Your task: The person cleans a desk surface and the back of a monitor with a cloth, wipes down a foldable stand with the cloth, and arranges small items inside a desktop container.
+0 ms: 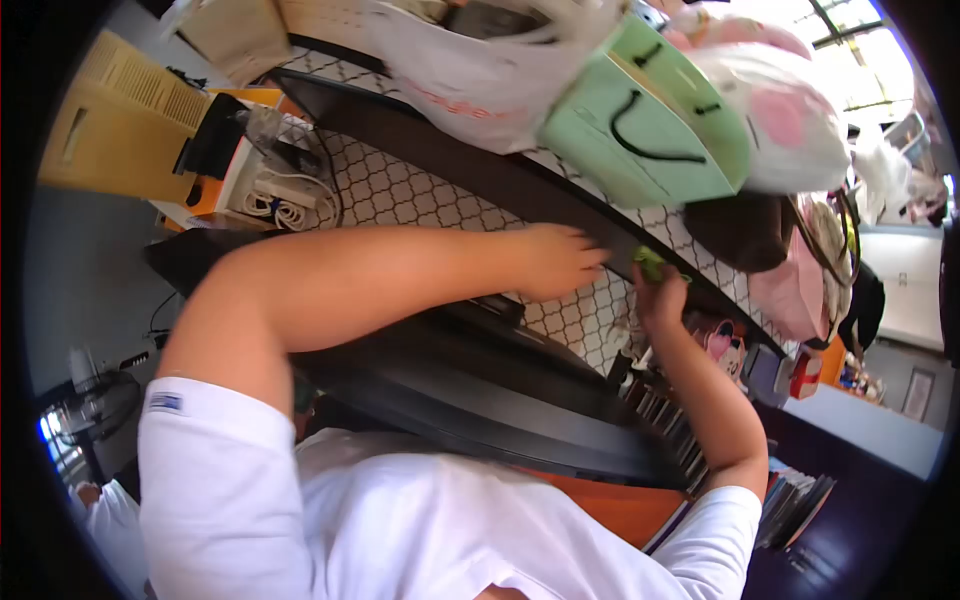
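My left hand (562, 262) reaches across from the left, fingers apart and slightly blurred, with nothing seen in them. It is over a shelf surface (400, 185) lined with white trellis-patterned paper, close to a long dark board (450, 160). To its right, my right hand (660, 298) is closed on a small, bright green crumpled thing (650, 262), at the edge of the same dark board. Its exact kind is too small to make out. The two hands are apart.
Behind the board stand a white plastic bag (470, 80), a mint-green paper bag (630, 130) and another plastic bag (780, 120). A box with coiled white cables (275, 205) sits left. A large dark panel (480, 390) lies between my body and the shelf.
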Motion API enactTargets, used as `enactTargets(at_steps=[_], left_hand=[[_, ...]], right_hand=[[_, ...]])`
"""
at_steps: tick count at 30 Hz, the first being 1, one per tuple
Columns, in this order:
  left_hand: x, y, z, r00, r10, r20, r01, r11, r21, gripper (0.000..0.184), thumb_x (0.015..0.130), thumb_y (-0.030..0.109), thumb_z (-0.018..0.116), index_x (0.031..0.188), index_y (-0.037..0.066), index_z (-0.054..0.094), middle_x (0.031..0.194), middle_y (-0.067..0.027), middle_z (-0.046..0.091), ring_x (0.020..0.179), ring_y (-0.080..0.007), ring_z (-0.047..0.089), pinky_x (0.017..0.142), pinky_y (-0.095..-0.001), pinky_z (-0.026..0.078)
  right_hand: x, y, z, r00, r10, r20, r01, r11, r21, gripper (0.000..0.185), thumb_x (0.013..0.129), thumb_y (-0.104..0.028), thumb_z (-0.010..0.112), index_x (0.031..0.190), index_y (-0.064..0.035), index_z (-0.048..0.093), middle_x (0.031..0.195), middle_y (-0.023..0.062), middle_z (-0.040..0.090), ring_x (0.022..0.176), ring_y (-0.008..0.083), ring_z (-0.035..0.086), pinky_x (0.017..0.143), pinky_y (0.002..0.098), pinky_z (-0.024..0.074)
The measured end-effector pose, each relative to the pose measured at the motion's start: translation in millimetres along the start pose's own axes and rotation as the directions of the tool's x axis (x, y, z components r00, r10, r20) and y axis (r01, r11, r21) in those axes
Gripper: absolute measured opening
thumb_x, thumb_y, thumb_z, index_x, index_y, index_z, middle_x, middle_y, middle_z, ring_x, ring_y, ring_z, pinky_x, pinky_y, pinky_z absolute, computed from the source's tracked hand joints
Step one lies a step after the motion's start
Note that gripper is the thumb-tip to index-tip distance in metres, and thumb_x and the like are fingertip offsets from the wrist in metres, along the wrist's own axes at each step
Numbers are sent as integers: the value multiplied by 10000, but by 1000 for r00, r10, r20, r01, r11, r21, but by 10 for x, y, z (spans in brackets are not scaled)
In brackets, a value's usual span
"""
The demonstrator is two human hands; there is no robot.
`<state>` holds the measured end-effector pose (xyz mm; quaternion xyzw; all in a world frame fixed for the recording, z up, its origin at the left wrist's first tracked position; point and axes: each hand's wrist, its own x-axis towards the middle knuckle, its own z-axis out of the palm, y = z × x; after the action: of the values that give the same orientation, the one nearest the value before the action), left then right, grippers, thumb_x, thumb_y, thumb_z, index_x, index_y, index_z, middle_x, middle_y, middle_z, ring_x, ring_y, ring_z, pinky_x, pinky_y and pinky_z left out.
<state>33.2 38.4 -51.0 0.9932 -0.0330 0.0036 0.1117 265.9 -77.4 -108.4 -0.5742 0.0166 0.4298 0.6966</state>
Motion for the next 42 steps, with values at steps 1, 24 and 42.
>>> enactTargets(at_steps=[1,24,42], left_hand=[[-272,-9,-202,973,-115,202,134,987,-85,570,815,343,575,1288,54,446,1357,-140,406,1173,-288,475,986,-405,379],[-3442,-1468,-810,248,-859,447,936,331,117,607,858,353,561,1386,145,347,1415,-120,329,1345,-273,262,1071,-522,231],[-3327,-1462,-886,353,-805,477,921,390,-24,648,867,426,528,1389,94,336,1236,-181,521,1168,-313,486,989,-451,358]], right_hand=[[-58,132,199,1000,10,20,-9,1000,-20,197,891,-86,416,1059,-3,476,1125,148,525,1070,306,519,935,486,440],[-1009,3056,4468,661,59,748,628,503,-594,824,862,-145,520,1379,10,-103,1216,325,471,1092,424,511,902,434,405],[-318,1967,2699,650,488,583,-10,772,-635,432,876,-274,575,1201,-4,483,1156,106,554,1017,204,570,875,311,472]])
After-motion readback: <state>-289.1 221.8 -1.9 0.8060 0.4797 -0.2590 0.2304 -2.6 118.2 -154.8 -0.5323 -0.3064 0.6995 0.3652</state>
